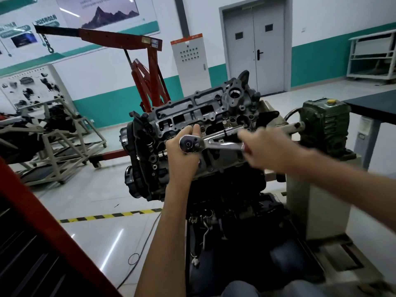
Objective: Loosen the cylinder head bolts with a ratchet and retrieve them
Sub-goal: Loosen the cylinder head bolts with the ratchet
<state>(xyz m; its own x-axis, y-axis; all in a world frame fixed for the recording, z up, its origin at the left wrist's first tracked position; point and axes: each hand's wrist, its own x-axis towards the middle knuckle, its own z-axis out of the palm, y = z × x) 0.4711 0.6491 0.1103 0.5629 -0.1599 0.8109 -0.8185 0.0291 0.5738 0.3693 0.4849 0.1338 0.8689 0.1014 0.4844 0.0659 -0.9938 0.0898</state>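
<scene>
An engine with its bare cylinder head [205, 110] stands on a stand in front of me. A chrome ratchet [214, 144] lies across the head's near side, its round head at the left. My left hand [182, 155] grips the ratchet's head from below, fingers curled round it. My right hand [263, 151], blurred by motion, grips the ratchet's handle at the right. A long chrome extension bar [227, 132] runs just behind the ratchet toward a bolt hole on the head's right side. No loose bolt is visible.
A green gearbox [325, 125] of the engine stand sits right of the head. A red engine crane [150, 82] stands behind. Another engine on a grey frame [53, 136] is at the left. A red tool cabinet edge [42, 221] is near my left. Yellow-black floor tape [111, 215] runs below.
</scene>
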